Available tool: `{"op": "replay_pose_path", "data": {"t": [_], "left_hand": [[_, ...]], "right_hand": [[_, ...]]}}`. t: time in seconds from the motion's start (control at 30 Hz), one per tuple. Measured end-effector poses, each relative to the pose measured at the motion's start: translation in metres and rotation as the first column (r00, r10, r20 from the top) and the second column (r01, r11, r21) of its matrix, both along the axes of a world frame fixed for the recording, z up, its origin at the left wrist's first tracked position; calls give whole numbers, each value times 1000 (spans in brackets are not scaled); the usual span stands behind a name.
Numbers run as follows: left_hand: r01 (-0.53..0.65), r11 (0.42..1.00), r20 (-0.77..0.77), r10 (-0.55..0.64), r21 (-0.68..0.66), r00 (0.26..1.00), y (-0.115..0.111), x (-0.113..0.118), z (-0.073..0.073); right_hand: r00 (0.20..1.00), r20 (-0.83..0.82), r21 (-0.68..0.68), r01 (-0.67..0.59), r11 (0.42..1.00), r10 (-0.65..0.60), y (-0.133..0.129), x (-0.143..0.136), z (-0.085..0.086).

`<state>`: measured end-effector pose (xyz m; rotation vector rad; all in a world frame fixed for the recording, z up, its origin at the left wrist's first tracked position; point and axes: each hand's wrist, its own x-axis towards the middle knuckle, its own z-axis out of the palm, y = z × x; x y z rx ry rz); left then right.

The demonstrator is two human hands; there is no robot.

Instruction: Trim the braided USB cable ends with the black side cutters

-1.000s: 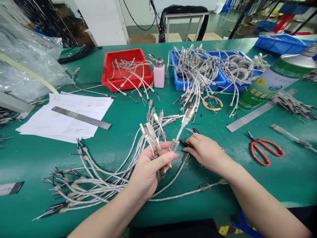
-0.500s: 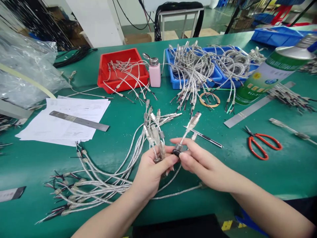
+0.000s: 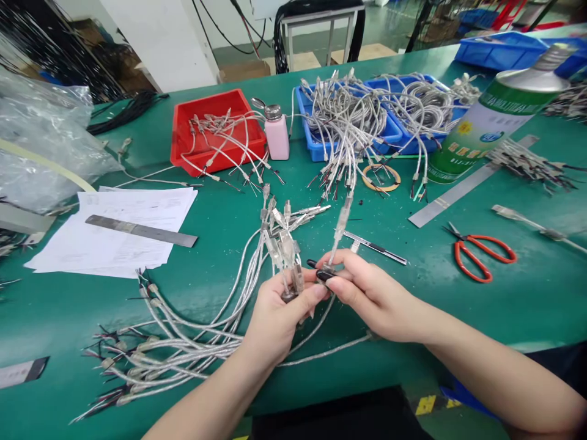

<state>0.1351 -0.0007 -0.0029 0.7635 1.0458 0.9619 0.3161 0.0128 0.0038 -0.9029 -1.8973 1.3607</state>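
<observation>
My left hand [image 3: 284,315] is closed around several clear-sheathed USB cables; their silver plugs [image 3: 284,244] stick up above the fingers. Thumb and fingers of my right hand [image 3: 367,290] pinch one USB cable [image 3: 340,229] near its collar, plug end pointing up and away. The two hands' fingertips meet, and what lies between them is partly hidden. From under my left hand a bundle of silver cables [image 3: 197,342] fans out to the left, ending in stripped dark and red wires. A craft knife [image 3: 376,247] lies just beyond my right hand.
Red-handled cutters [image 3: 481,253] and a steel ruler [image 3: 452,198] lie at the right, beside a tall green-and-white can [image 3: 488,122]. Behind stand a red tray [image 3: 181,137], a pink bottle [image 3: 277,139] and a blue tray [image 3: 316,150] heaped with cables. Papers [image 3: 59,244] lie left.
The plug in my right hand has swung more upright and leftward, and my right fingers have shifted slightly around the cable. My left hand keeps its hold. The whole view has shifted a little.
</observation>
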Motion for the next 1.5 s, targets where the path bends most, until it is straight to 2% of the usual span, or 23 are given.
{"op": "replay_pose_path", "data": {"t": [0.1, 0.2, 0.3, 0.37, 0.43, 0.47, 0.5, 0.53, 0.57, 0.63, 0.67, 0.7, 0.73, 0.8, 0.87, 0.93, 0.97, 1.1, 1.17, 1.23, 1.33, 1.4, 1.5], "left_hand": [[50, 999, -15, -50, -10, 999, -3, 2, 3], [83, 996, -31, -83, -30, 996, -5, 5, 7], [65, 995, -192, -50, 73, 980, -2, 5, 8], [51, 986, -332, 5, 162, 943, -1, 3, 8], [59, 976, -406, 32, 210, 913, 0, 2, 7], [83, 973, -423, 16, 215, 906, 0, 1, 7], [122, 971, -440, -20, 206, 898, 0, 1, 7], [171, 967, -458, -67, 191, 886, -1, 2, 8], [221, 959, -469, -114, 180, 876, -2, 3, 8], [313, 932, -462, -200, 183, 864, -3, 5, 8], [343, 919, -445, -229, 195, 866, -4, 6, 9], [357, 911, -423, -247, 204, 872, -4, 6, 9], [362, 911, -393, -264, 199, 881, -4, 6, 9], [308, 939, -315, -248, 154, 916, -2, 3, 9], [189, 976, -242, -159, 107, 957, 1, -2, 10], [124, 988, -217, -102, 88, 971, 5, -8, 11], [136, 987, -221, -114, 86, 969, 7, -11, 11], [304, 952, -180, -293, 36, 939, 10, -18, 15], [324, 946, -166, -317, 15, 934, 9, -19, 16], [312, 950, -169, -308, -4, 936, 8, -20, 16], [280, 959, -109, -282, -37, 953, 6, -17, 15], [254, 965, -11, -255, -64, 967, 5, -14, 13], [198, 973, 122, -183, -122, 976, 6, -9, 13]], "right_hand": [[995, 22, 79, 98, 992, -100, 2, -1, -4], [983, 43, 31, 176, 984, -177, 6, -2, -9], [947, 70, 28, 313, 949, -314, 13, 2, -11], [858, 102, 132, 490, 862, -503, 18, 8, -10], [710, 97, 277, 654, 704, -698, 20, 14, -6], [654, 84, 330, 693, 641, -751, 20, 16, -4], [636, 75, 357, 702, 616, -768, 18, 17, -2], [671, 79, 355, 672, 650, -738, 17, 17, 0], [748, 98, 323, 600, 732, -656, 14, 16, 1], [910, 145, 212, 356, 910, -389, 8, 10, 1], [951, 155, 159, 243, 957, -267, 6, 6, 1], [969, 153, 122, 177, 977, -194, 4, 3, 1], [973, 150, 100, 162, 982, -175, 2, 0, 0], [963, 116, 64, 237, 969, -243, 2, -2, 0], [946, 26, -21, 324, 946, -324, 4, -1, 1], [922, -87, -125, 365, 923, -377, 6, 1, 2], [912, -126, -162, 370, 915, -391, 7, 2, 2], [863, -227, -270, 390, 881, -452, 11, 5, 1], [808, -310, -354, 390, 850, -501, 13, 5, 1], [751, -377, -404, 392, 826, -541, 16, 5, 2], [708, -433, -442, 372, 816, -558, 20, 4, 4], [706, -452, -455, 342, 822, -544, 22, 3, 4], [751, -439, -492, 258, 832, -493, 24, 0, 1]]}}
